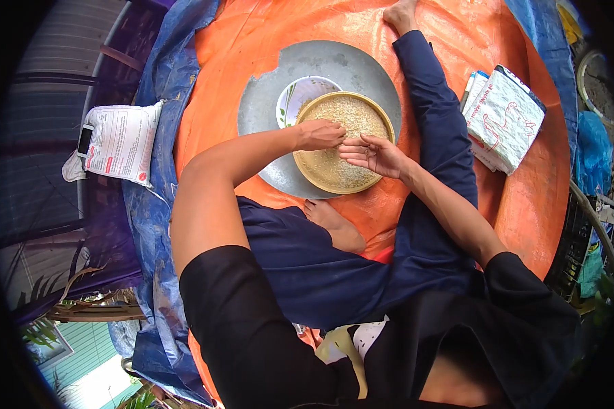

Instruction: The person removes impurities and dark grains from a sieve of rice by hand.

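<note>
The left hand bends inward, fingertips pinched closed above the grain; whether they grip any, I cannot tell. The right hand is open, palm up, close by. One round yellow tray holds the grain; one leaf-patterned bowl adjoins it, above one grey metal sheet.

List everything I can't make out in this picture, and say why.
- Anything between the fingertips of the left hand: head view, hidden by its curled fingers.
- Part of the white bowl: head view, covered by the yellow-rimmed tray.
- The kind of grain: head view, too small.
- Fine print on the white bag: head view, too small.
- Part of the far foot: head view, cut by the top edge.
</note>
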The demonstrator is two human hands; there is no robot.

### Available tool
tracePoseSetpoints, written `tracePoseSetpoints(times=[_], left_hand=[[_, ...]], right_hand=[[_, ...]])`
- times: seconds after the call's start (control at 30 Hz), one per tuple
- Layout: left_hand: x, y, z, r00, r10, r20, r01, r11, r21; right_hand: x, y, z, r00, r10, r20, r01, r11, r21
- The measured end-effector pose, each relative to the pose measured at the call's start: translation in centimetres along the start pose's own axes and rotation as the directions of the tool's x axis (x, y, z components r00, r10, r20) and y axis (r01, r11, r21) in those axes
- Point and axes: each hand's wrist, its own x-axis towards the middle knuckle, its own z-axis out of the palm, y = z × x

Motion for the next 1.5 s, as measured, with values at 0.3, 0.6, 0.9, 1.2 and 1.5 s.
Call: tracePoseSetpoints(times=[0.3,0.6,0.9,1.2,1.5], left_hand=[[0.0,0.0,-0.3,0.997,-0.049,0.066,0.062,0.977,-0.205],[-0.6,1.7,-0.5,0.884,-0.464,0.049,0.422,0.749,-0.511],[-2.6,5.4,-0.1,0.762,-0.646,0.043,0.489,0.53,-0.693],[-4.4,6.3,0.1,0.71,-0.697,0.1,0.536,0.443,-0.718],[-3.9,5.3,-0.7,0.551,-0.641,0.534,0.426,-0.335,-0.841]], right_hand=[[-0.3,-0.2,0.6,1.0,-0.005,-0.013,0.003,0.996,-0.094],[0.0,0.1,0.0,1.0,-0.001,-0.03,-0.002,0.993,-0.116],[0.2,0.7,0.0,1.0,0.002,-0.031,-0.008,0.98,-0.2],[0.2,0.7,-0.2,0.999,0.01,-0.042,-0.019,0.977,-0.213],[0.2,0.6,-0.4,0.999,0.011,-0.051,-0.021,0.981,-0.191]])
